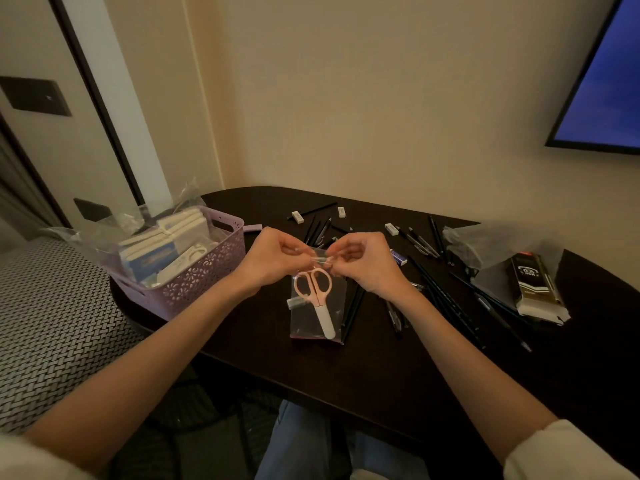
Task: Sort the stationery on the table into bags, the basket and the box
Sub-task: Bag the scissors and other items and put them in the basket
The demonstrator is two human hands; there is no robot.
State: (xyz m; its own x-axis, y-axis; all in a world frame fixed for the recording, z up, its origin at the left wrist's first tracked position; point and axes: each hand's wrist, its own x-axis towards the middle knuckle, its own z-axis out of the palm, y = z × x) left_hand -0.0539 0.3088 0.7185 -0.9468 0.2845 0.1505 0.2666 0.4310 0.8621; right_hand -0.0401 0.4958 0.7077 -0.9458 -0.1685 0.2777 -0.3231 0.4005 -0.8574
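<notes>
**Both hands pinch the top of the scissors bag**

At frame centre, pink-handled scissors (314, 295) sit inside a clear bag (317, 306), long axis near vertical in the frame, handles up, white-capped blade end pointing down and slightly right. The left hand (273, 259) and right hand (367, 261) are close together, each pinching the bag's top edge. Dark pencils (446, 299) and white erasers (298, 217) lie scattered behind and right on the dark table (381, 375). A lilac basket (194, 278) of packets stands at left; a black box (533, 282) lies at right on plastic.
</notes>
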